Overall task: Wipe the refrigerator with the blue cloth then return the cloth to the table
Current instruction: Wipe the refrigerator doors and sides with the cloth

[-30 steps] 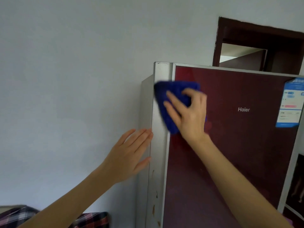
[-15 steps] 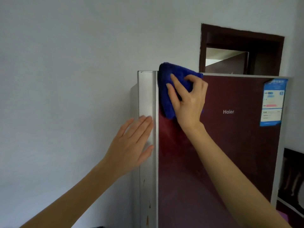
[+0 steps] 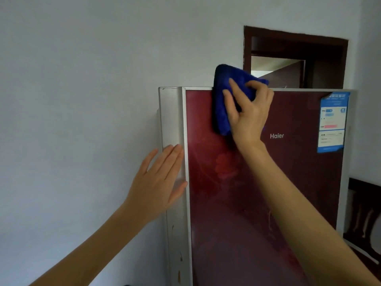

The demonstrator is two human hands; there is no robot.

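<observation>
The refrigerator (image 3: 288, 193) has a dark red glossy door with a silver strip down its left side. A blue cloth (image 3: 223, 96) is pressed against the door's top edge, left of the middle, and sticks up above the top. My right hand (image 3: 249, 114) grips the cloth and holds it to the door. Fingers together, my left hand (image 3: 158, 182) lies flat on the silver left strip, lower down, with nothing in it. The table is out of view.
A blue and white label (image 3: 333, 120) is stuck at the door's upper right. A dark brown doorway (image 3: 296, 58) shows behind the refrigerator. A pale wall (image 3: 82, 100) fills the left. Dark furniture (image 3: 362, 213) stands to the right of the refrigerator.
My right hand has slid the cloth up and to the right along the top of the door, away from the left corner. My left hand has stayed on the silver strip.
</observation>
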